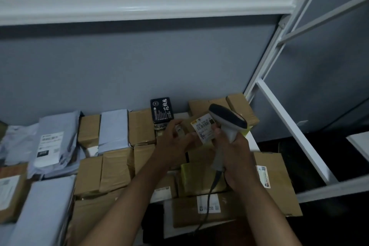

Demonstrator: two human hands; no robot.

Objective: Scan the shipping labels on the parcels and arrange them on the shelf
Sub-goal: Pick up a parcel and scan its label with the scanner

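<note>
1. Brown cardboard fills the head view: the left hand (175, 142) holds a small parcel (191, 136) above the shelf (311, 187), fingers curled round its left side, with its shipping label (204, 130) turned up toward the camera.
2. The right hand (235, 158) grips the handle of a grey scanner (227, 122), whose dark head sits just beside the label's upper right corner; its cable (207, 205) trails down over the boxes below.
3. The scan could fail, judging by how close and oblique the scanner head sits: it partly covers the label, and the light is dim. Tilting the parcel further might also loosen the one-handed hold, so that it drops onto the stack.
4. The cable could snag a box edge when the arm swings, dragging a loosely laid parcel off the front.
5. Around them, taped cardboard boxes (115, 168) lie packed side by side, grey mailer bags (50, 146) sit at the left, and a black printed box (161, 110) stands against the wall.
6. Little bare shelf shows; a white strip behind the held parcel looks like the only free spot, and neighbouring boxes crowd it.
</note>
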